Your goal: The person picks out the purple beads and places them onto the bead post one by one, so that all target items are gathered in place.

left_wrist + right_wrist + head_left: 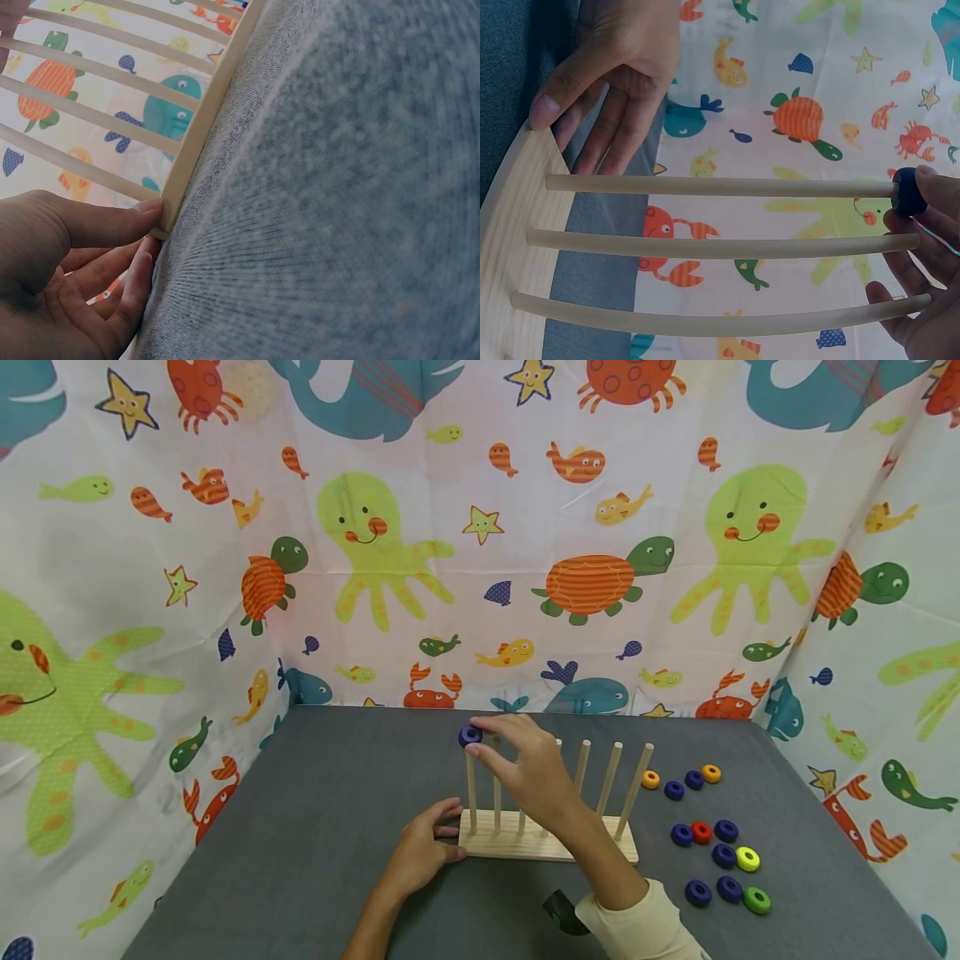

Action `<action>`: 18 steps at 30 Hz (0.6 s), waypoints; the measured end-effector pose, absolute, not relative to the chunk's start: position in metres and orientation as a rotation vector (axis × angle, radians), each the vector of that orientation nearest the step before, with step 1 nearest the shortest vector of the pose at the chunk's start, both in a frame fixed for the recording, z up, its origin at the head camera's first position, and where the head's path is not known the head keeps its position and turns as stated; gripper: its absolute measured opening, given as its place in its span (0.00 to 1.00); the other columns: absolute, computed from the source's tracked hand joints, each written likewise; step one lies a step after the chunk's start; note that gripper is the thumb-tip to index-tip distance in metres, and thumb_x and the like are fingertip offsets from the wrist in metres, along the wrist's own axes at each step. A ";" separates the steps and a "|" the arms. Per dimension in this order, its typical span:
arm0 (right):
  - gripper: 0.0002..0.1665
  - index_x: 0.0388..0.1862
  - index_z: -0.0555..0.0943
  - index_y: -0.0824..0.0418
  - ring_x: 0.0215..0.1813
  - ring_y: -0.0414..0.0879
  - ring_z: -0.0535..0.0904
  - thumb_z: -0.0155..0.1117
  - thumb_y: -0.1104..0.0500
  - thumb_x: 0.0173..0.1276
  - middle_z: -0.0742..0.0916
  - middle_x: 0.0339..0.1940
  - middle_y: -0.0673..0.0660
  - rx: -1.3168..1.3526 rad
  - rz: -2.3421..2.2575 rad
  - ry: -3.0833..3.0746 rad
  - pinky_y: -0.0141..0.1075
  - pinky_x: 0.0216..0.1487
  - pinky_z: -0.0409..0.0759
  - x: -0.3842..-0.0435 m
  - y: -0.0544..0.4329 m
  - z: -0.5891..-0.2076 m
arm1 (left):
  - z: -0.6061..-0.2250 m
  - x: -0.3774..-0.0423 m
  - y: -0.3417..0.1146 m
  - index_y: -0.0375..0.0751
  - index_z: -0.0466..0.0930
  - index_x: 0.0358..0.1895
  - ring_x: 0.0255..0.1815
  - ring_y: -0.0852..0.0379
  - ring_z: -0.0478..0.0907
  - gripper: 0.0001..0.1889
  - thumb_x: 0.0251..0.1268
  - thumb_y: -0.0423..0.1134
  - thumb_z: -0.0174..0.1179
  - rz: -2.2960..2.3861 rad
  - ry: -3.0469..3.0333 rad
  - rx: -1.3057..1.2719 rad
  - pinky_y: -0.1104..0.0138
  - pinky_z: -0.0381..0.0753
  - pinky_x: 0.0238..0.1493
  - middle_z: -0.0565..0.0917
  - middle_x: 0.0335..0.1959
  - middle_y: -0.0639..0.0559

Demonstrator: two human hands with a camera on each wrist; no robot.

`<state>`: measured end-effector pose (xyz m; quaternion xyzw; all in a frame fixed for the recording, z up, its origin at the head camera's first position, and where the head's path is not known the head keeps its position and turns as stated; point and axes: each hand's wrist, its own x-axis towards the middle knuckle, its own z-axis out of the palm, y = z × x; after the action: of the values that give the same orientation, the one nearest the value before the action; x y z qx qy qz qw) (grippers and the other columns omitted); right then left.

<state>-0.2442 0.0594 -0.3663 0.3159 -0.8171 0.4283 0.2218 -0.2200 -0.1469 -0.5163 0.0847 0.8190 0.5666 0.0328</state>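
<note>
A dark blue ring (pixel 469 736) is at the tip of the leftmost peg (pixel 471 785), pinched between the thumb and fingers of my right hand (pixel 534 768). In the right wrist view the ring (pixel 908 192) sits right at the peg's end. The pegs rise from a pale wooden base (pixel 517 845), which lies on the table. My left hand (pixel 422 853) grips the left end of that base. Seen from the left wrist, the thumb (pixel 112 223) presses the corner with fingers close below. My right hand and forearm hide parts of the middle pegs.
Loose rings lie to the right of the base: several dark blue rings (pixel 698 893), two orange (pixel 711 773), one red (pixel 701 832), one yellow (pixel 747 859) and one green (pixel 757 900). A dark object (pixel 564 912) is by the right sleeve. A printed curtain (pixel 480 568) stands behind the grey table (pixel 337 777).
</note>
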 end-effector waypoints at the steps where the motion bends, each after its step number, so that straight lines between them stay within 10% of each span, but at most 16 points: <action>1: 0.22 0.64 0.87 0.59 0.60 0.49 0.84 0.75 0.57 0.72 0.90 0.57 0.54 0.871 1.184 -2.260 0.49 0.60 0.85 -0.244 0.060 -0.367 | -0.516 -0.220 -0.147 0.32 0.71 0.76 0.59 0.38 0.86 0.41 0.54 0.22 0.74 1.746 2.517 0.257 0.57 0.89 0.50 0.80 0.70 0.33; 18: 0.23 0.63 0.87 0.57 0.64 0.48 0.83 0.77 0.60 0.69 0.90 0.59 0.52 0.857 1.183 -2.148 0.49 0.65 0.83 -0.236 0.073 -0.359 | -0.517 -0.220 -0.145 0.32 0.72 0.75 0.58 0.39 0.86 0.41 0.53 0.22 0.73 1.752 2.529 0.248 0.62 0.89 0.49 0.80 0.69 0.33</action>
<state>-0.2355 0.0732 -0.3586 0.3177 -0.7966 0.4387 0.2686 -0.2198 -0.1453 -0.5168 0.0803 0.8191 0.5674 0.0273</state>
